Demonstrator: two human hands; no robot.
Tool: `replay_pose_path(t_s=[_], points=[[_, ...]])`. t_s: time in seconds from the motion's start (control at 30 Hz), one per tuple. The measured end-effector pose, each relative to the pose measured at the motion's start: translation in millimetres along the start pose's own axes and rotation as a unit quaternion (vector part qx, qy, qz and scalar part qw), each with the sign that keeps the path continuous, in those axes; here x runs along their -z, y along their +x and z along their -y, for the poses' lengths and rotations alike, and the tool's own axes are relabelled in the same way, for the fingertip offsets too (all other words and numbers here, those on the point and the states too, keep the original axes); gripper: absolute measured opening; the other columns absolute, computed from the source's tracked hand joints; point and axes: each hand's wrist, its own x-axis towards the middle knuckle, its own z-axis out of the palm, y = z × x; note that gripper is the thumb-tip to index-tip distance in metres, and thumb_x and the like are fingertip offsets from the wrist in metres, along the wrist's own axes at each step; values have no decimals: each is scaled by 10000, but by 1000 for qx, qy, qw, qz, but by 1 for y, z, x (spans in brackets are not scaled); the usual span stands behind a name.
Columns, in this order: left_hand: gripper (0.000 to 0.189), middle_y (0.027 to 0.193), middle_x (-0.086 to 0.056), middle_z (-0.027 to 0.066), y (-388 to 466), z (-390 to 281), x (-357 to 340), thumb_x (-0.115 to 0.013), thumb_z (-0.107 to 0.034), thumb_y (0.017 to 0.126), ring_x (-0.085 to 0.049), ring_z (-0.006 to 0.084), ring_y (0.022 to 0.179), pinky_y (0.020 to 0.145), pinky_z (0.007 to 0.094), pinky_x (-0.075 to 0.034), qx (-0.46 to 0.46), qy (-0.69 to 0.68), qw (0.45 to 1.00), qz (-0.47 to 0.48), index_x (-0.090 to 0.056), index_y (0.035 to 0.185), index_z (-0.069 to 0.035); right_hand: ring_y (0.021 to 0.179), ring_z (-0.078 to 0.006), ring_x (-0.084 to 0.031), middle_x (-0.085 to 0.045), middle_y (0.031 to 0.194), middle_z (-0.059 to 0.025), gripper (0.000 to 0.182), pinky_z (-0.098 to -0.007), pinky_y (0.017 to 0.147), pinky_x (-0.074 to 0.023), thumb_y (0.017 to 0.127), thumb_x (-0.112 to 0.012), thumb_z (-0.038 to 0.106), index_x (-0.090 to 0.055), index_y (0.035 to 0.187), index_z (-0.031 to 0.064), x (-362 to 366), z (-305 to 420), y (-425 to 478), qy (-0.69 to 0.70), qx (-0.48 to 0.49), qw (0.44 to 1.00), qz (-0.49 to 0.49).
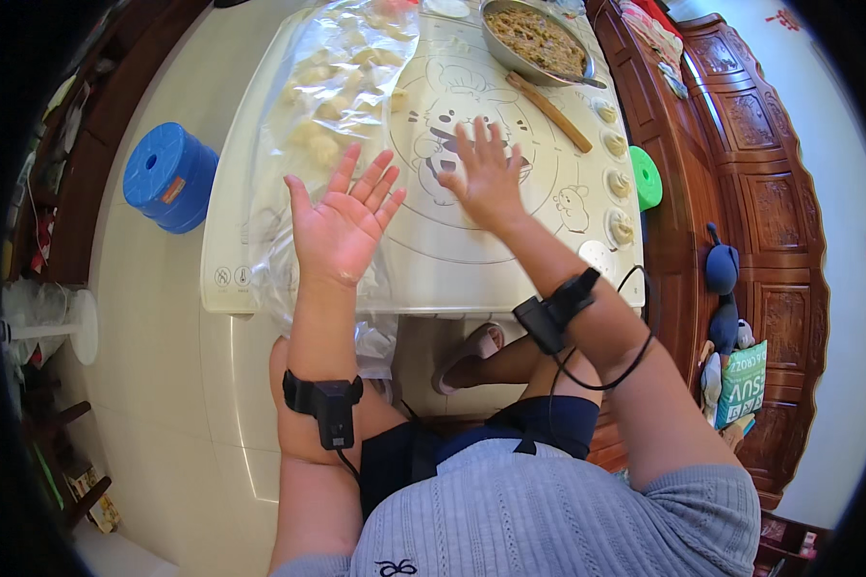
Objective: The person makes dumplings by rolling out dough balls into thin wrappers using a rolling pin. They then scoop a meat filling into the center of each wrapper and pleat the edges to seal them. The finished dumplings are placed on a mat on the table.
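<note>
My left hand (343, 223) is raised palm up with fingers spread, in front of the table's left half. Nothing is in it. My right hand (487, 180) hovers palm down over a printed dough mat (433, 245), its fingers apart and empty. Clear plastic sheeting (278, 137) covers several pale dough pieces (321, 144) on the left. To the right lies a wooden rolling pin (548, 112). A metal bowl (501, 54) at the back holds brown minced filling (538, 36), with a utensil handle (584, 81) at its rim. Several pleated buns (619, 184) line the right edge.
A blue plastic stool (169, 177) stands left of the table, and a green stool (644, 179) is at its right. Carved wooden furniture (772, 260) runs along the right side. Black devices are strapped to both forearms, with a cable (639, 360) looping from the right one.
</note>
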Motion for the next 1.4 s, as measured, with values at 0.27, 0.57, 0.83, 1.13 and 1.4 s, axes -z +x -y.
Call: replay_pose_path(t_s=[0.27, 0.57, 0.83, 1.13, 1.4], points=[[831, 1445, -270, 270, -3, 2, 3, -224, -683, 888, -265, 394, 1343, 1098, 530, -217, 36, -5, 999, 20, -267, 1433, -57, 1413, -355, -49, -117, 1527, -164, 927, -599, 1080, -65, 772, -493, 699, -157, 1479, 203, 0, 19, -16, 11, -18, 994, 106], [842, 1445, -278, 263, 0, -1, 0, -186, -695, 881, -280, 396, 1336, 1097, 527, -224, 9, 9, 1000, 1, -295, 1424, -61, 1416, -360, -42, -81, 1540, -150, 818, -591, 1071, -3, 875, -348, 662, -118, 1487, 170, 1, -35, -3, 410, -16, 905, 115], [832, 1436, -297, 261, 0, 6, -3, -188, -690, 887, -302, 392, 1324, 1089, 520, -249, 19, 19, 1000, 1, -307, 1418, -60, 1388, -337, -201, -328, 1457, -158, 617, -590, 1067, -118, 929, -352, 557, -382, 1399, 158, 34, -68, 44, 186, -70, 980, -29], [830, 1438, -294, 258, -2, 7, 2, -199, -687, 888, -293, 385, 1332, 1090, 513, -250, 19, 5, 1000, 13, -281, 1430, -64, 1412, -335, -88, -126, 1530, -134, 736, -563, 1099, -71, 868, -415, 621, -263, 1454, 202, -15, -3, 11, 49, 96, 994, 12], [822, 1378, -417, 206, 8, 18, -6, -191, -683, 899, -364, 316, 1296, 1072, 457, -274, -23, 200, 979, -46, -369, 1392, -51, 1417, -347, -28, -96, 1539, -132, 905, -559, 1099, -53, 809, -394, 718, -142, 1484, 170, -16, -2, 10, 58, 24, 998, 24]])
